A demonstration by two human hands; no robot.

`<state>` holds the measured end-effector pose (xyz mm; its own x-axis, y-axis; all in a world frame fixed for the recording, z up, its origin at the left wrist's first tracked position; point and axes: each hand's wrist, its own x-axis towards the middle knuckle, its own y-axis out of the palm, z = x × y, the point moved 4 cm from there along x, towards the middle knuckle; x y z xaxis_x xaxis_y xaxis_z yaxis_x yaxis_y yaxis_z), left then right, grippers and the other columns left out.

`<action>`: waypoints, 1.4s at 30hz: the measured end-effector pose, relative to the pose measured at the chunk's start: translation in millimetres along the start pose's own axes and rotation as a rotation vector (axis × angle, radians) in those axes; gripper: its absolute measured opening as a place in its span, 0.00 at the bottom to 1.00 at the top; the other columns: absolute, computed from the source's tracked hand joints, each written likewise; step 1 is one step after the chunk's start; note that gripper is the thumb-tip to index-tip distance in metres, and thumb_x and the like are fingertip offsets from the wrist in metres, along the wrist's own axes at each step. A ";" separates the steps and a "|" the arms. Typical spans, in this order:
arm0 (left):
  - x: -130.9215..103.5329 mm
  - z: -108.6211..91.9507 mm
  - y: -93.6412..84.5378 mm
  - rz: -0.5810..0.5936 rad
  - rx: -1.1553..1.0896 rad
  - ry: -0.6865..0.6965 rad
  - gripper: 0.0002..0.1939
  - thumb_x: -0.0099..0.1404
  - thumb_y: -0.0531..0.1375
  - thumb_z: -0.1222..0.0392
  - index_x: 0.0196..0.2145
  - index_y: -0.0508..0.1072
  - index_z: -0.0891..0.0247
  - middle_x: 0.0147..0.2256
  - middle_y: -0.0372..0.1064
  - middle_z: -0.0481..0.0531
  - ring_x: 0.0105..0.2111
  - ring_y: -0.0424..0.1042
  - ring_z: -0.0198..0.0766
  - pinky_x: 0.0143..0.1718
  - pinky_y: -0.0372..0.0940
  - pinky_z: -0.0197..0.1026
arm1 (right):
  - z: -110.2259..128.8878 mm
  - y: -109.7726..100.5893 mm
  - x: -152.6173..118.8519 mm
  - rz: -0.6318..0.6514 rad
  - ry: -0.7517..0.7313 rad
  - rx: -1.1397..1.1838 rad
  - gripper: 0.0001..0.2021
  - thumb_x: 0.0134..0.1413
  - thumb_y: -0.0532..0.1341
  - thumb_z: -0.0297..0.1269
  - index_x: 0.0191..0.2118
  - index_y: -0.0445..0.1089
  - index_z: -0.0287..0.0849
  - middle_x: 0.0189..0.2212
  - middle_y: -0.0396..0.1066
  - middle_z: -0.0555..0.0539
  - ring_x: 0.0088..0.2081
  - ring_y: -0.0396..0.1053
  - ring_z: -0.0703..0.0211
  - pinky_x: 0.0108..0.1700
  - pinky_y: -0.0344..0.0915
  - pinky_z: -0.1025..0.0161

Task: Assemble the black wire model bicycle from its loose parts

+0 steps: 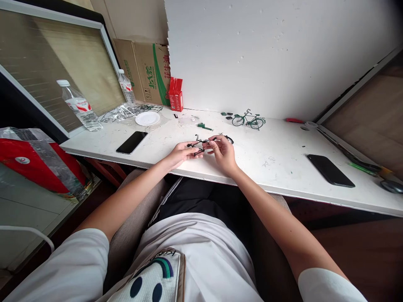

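A small black bicycle frame (pixel 199 147) is held between my two hands above the white table near its front edge. My left hand (pixel 182 155) pinches its left end, with thumb and fingers closed on it. My right hand (pixel 223 154) has its fingers closed on the right side of the frame. A dark wheel (pixel 229 139) shows just behind my right fingers; whether it is joined to the frame is hidden. Beyond the hands lies a green part (pixel 204 126). Farther back, a green model bicycle (pixel 248 120) stands upright, with small dark green pieces (pixel 227 114) beside it.
On the white table (pixel 270 167) lie a phone (pixel 132 142) at left and another (pixel 330 170) at right. A white round plate (pixel 147 118), water bottles (pixel 82 108), a red box (pixel 176 95) and a cardboard box (pixel 146 73) are at back left. Tools (pixel 362 167) lie far right.
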<state>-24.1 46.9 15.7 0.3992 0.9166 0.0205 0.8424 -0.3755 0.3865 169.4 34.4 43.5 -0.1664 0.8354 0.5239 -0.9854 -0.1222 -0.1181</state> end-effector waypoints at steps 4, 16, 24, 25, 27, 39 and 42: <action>-0.3 -0.4 0.6 -0.011 -0.013 -0.006 0.29 0.63 0.72 0.64 0.60 0.71 0.71 0.47 0.81 0.65 0.42 0.83 0.47 0.53 0.71 0.50 | 0.2 -0.2 -0.4 -0.005 -0.004 -0.002 0.24 0.66 0.62 0.63 0.51 0.69 0.47 0.42 0.83 0.43 0.44 0.83 0.53 0.40 0.81 0.59; 1.5 2.2 -1.9 0.014 -0.008 0.018 0.29 0.63 0.73 0.63 0.60 0.72 0.70 0.46 0.81 0.64 0.44 0.83 0.49 0.53 0.72 0.52 | 4.1 0.5 -1.2 0.001 0.000 -0.053 0.22 0.67 0.62 0.62 0.50 0.69 0.48 0.41 0.83 0.43 0.43 0.83 0.51 0.33 0.77 0.61; -0.3 0.4 0.9 0.017 0.017 0.012 0.30 0.63 0.73 0.63 0.60 0.71 0.72 0.44 0.82 0.63 0.42 0.83 0.48 0.54 0.71 0.52 | 4.0 -0.3 -0.9 0.021 -0.007 -0.075 0.21 0.68 0.62 0.60 0.51 0.69 0.47 0.41 0.83 0.44 0.42 0.82 0.52 0.32 0.76 0.62; -0.4 0.5 0.9 0.018 0.018 0.013 0.30 0.63 0.73 0.63 0.60 0.71 0.71 0.44 0.82 0.63 0.42 0.83 0.48 0.54 0.71 0.52 | 4.6 -0.4 -0.8 0.022 -0.009 -0.087 0.21 0.68 0.62 0.60 0.51 0.70 0.47 0.42 0.83 0.44 0.42 0.82 0.52 0.32 0.77 0.62; -0.4 0.8 0.7 0.020 0.019 0.011 0.30 0.63 0.73 0.63 0.60 0.71 0.71 0.43 0.82 0.62 0.42 0.83 0.48 0.54 0.71 0.52 | 6.3 -0.9 -0.8 0.020 -0.019 -0.122 0.21 0.67 0.63 0.59 0.49 0.73 0.46 0.42 0.83 0.44 0.42 0.82 0.52 0.32 0.77 0.62; -2.0 0.0 3.5 0.006 0.023 -0.003 0.32 0.61 0.75 0.63 0.59 0.71 0.69 0.40 0.82 0.61 0.44 0.84 0.52 0.55 0.71 0.55 | 10.2 -3.5 -2.1 0.009 -0.130 -0.184 0.26 0.68 0.63 0.55 0.65 0.69 0.50 0.43 0.82 0.45 0.42 0.82 0.53 0.35 0.81 0.60; -2.4 -0.6 4.1 0.006 0.031 -0.001 0.32 0.60 0.75 0.62 0.59 0.71 0.69 0.41 0.82 0.62 0.44 0.84 0.52 0.55 0.71 0.55 | 10.0 -3.3 -2.2 0.015 -0.132 -0.188 0.24 0.70 0.62 0.54 0.65 0.71 0.49 0.45 0.82 0.44 0.42 0.82 0.52 0.35 0.81 0.60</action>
<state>-21.8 43.2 17.8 0.4046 0.9142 0.0220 0.8507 -0.3851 0.3579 172.7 27.7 51.1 -0.1966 0.7551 0.6255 -0.9610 -0.0220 -0.2755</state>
